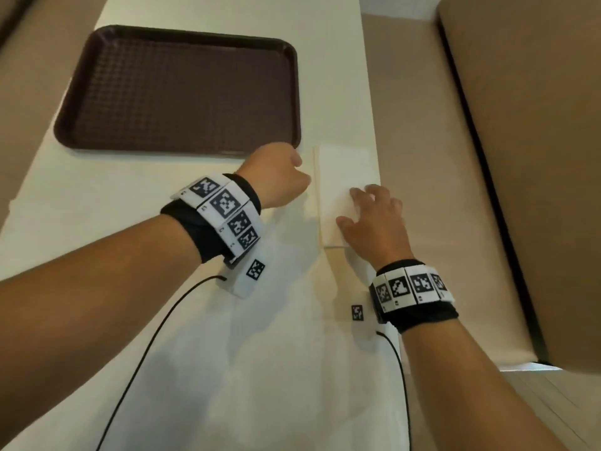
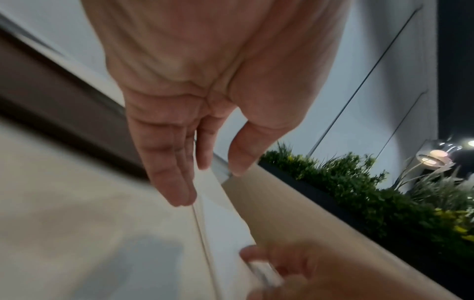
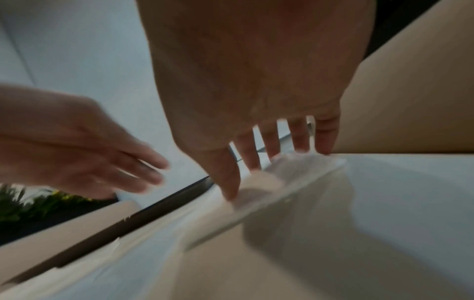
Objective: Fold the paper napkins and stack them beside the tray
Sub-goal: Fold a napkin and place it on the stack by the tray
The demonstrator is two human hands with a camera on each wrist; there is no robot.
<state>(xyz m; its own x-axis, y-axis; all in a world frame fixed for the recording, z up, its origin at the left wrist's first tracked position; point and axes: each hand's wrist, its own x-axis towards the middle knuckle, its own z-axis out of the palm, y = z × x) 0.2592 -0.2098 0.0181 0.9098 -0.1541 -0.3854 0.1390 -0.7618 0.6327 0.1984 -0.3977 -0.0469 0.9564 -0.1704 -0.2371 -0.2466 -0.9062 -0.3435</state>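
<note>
A folded white napkin stack lies on the white table just right of the brown tray, near the table's right edge. My right hand rests on the stack's near half with its fingers spread and straight, pressing the paper flat. My left hand is at the stack's left edge, between the tray's near right corner and the napkins. In the left wrist view its fingers point straight down at that edge, the thumb held apart, gripping nothing. The tray is empty.
The table's right edge runs close beside the napkins, with a beige bench seat beyond it. Black cables trail from both wristbands over the near table. A planter with green plants stands further off.
</note>
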